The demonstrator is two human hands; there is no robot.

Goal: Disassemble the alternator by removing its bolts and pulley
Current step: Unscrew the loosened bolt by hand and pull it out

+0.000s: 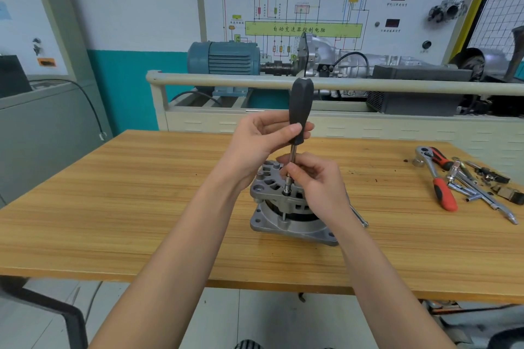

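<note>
With the alternator standing mid-table, the left hand closes its grip on the nut driver while the right hand pinches its shaft; any tilt could slip the socket off the bolt.

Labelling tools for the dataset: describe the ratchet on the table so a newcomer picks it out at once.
Start at the wooden table and go to its far right edge, well away from the alternator and both hands. In the heap of loose metal tools there, the ratchet lies nearest the alternator. It alone has a round chrome head at the far end and a red-and-black grip pointing toward the person.
</note>
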